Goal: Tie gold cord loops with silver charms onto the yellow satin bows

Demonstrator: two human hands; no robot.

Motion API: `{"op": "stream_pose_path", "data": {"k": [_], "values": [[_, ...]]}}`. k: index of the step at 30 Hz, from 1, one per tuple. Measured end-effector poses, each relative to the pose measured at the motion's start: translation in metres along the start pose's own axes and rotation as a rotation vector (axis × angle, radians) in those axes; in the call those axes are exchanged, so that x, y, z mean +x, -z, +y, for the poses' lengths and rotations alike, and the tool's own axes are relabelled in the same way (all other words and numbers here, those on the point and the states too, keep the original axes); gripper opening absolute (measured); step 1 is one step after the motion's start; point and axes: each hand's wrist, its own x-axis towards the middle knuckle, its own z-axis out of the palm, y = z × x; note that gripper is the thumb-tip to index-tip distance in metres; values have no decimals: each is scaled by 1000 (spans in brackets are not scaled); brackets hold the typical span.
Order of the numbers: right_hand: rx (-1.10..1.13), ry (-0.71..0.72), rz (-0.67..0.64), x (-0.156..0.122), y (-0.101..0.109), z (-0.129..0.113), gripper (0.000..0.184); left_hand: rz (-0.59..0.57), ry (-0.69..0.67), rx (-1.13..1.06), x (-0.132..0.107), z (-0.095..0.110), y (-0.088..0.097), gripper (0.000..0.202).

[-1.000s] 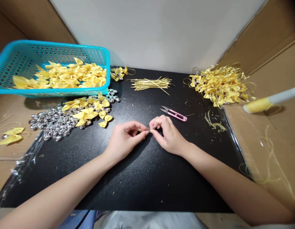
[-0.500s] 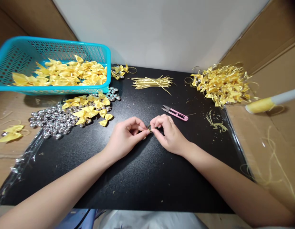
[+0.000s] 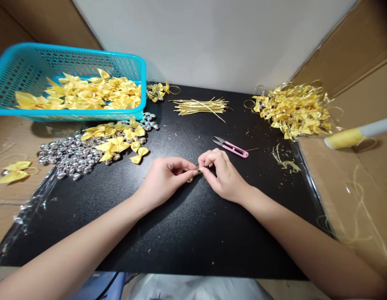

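My left hand (image 3: 165, 177) and my right hand (image 3: 223, 177) meet over the middle of the black table (image 3: 168, 233). Thumb and fingertips of each pinch a short piece of gold cord (image 3: 199, 170) that shows between them. Below my left fingertips a small silver bead (image 3: 190, 180) peeks out, mostly hidden. Just beyond my right hand lie pink thread snips (image 3: 232, 147), blades toward the left. Farther back rests a bundle of cut gold cords (image 3: 199, 107).
A turquoise basket (image 3: 68, 112) of yellow bows stands at back left. Before it spread silver beads (image 3: 71, 156) and loose bows (image 3: 115, 145). Finished-looking bows with cord loops (image 3: 293, 109) pile at back right, near cord scraps (image 3: 285, 161) and a yellow-wrapped roll (image 3: 343, 139).
Both hands stay pinched together in nearly the same place. The gap between the fingertips now shows less of the cord's tangle, and the camera view has shifted slightly.
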Motion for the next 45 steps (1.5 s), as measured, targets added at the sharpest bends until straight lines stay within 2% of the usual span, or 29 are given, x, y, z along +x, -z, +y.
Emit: {"op": "stream_pose_path", "data": {"k": [19, 39, 42, 45], "values": [[9, -9, -13, 1, 1, -1, 22, -105, -14, -17, 2, 1, 2, 23], [11, 28, -5, 3, 1, -5, 22, -230, 54, -199, 4, 8, 8, 23], [22, -8, 26, 3, 2, -6, 18, -229, 74, -230, 2, 10, 9, 24], [126, -107, 78, 2, 3, -6, 20, -217, 97, -277, 1, 11, 9, 23]]}}
